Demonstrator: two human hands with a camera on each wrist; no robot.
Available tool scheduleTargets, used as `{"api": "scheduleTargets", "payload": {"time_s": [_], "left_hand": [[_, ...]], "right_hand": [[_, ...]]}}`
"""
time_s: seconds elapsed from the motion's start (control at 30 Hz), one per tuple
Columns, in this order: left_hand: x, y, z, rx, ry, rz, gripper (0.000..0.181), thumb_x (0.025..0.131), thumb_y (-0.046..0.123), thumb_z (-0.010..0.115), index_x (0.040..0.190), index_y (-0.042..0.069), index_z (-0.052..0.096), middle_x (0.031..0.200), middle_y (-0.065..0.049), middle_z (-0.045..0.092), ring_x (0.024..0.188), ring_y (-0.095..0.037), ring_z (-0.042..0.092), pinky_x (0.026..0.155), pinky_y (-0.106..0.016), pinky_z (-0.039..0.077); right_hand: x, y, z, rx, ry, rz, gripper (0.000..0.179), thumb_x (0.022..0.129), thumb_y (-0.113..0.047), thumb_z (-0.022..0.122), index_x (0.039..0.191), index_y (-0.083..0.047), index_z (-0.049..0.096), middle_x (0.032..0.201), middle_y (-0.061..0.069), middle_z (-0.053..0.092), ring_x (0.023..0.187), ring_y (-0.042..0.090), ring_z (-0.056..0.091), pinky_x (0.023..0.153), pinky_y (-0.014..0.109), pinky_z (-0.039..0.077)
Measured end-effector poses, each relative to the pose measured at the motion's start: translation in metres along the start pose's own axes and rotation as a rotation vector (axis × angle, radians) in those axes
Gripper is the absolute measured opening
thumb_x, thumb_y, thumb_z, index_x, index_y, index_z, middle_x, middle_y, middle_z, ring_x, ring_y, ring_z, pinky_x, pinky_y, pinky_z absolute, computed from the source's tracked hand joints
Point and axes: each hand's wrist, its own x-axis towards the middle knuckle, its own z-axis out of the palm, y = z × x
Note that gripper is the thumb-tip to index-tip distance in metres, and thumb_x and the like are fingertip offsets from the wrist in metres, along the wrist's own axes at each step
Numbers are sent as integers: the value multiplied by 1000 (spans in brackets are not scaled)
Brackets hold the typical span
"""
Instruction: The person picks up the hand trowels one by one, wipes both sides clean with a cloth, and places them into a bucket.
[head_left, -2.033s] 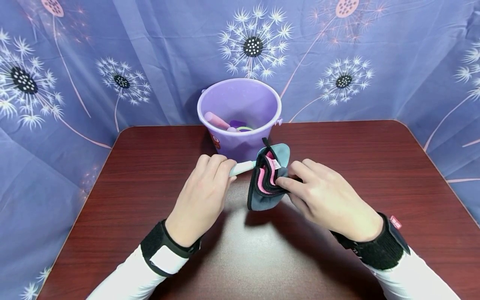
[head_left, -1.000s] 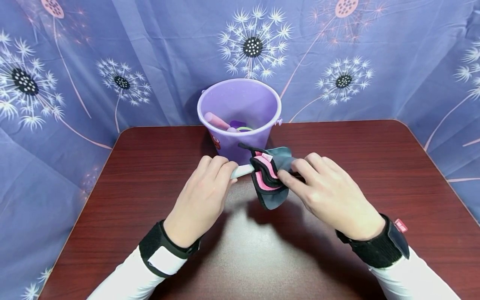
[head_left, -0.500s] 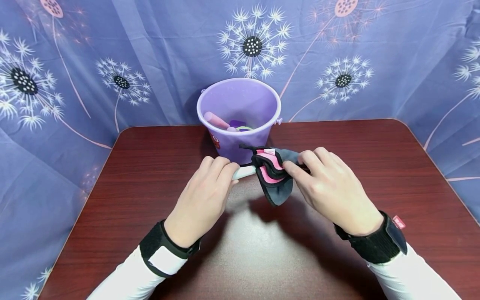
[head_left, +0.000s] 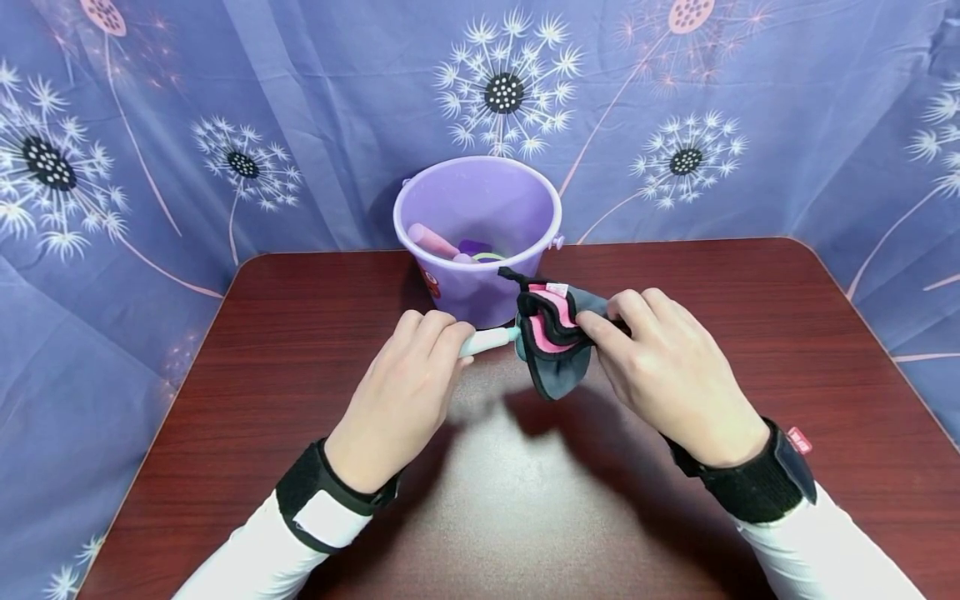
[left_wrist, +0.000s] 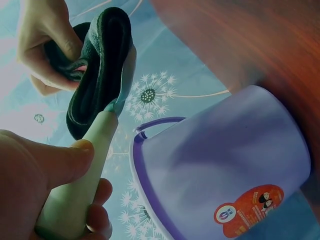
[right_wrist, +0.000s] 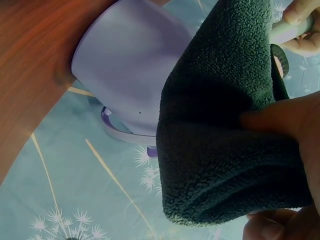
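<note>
My left hand grips the pale green handle of a toy shovel, thumb along the top in the left wrist view. Most of its teal blade is hidden behind a folded cloth, dark grey outside with pink layers, black edging and a small white tag. My right hand pinches this cloth between thumb and fingers. In the left wrist view the cloth lies against the face of the blade. Both hands are above the table, in front of the purple bucket.
Inside the bucket lie a pink-handled toy and other small purple and green pieces. The bucket stands at the back of the dark red wooden table, close to a blue dandelion-print curtain.
The cloth has shifted to the right and turned along the shovel with my right hand, now slightly higher. My left hand stays nearly in place on the handle. The bucket has not moved.
</note>
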Motion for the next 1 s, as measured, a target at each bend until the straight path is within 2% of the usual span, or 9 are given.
{"api": "scheduleTargets", "payload": {"time_s": [0.53, 1.0], "left_hand": [[-1, -4, -6, 1, 7, -18, 19, 98, 9, 59, 114, -2, 57, 104, -11, 55, 84, -28, 44, 71, -34, 40], [0, -4, -10, -20, 46, -35, 19, 97, 9, 61, 113, -2, 58, 103, -10, 56, 81, -27, 42, 68, -32, 38]], "right_hand": [[-6, 8, 0, -5, 1, 91, 16, 91, -3, 55, 104, -1, 63, 83, 12, 46, 68, 30, 41, 55, 38, 35], [-14, 17, 5, -7, 3, 134, 25, 87, -4, 55, 109, -1, 64, 86, 13, 47, 70, 31, 43, 57, 39, 36]]}}
